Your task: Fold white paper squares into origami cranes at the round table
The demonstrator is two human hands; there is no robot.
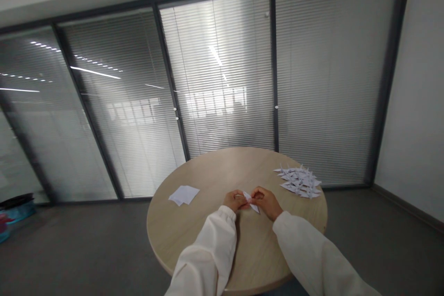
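A small white folded paper piece [250, 201] sits pinched between both hands at the centre of the round pale wooden desk [208, 171]. The left hand [234, 200] grips it from nine o'clock, the right hand [266, 201] from three o'clock.

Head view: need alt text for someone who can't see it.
A person's left hand and right hand pinch a small folded white paper piece between them over a round wooden table. A pile of folded paper shapes lies on the table's right side and a few flat white sheets on its left, with blind-covered glass partitions behind.
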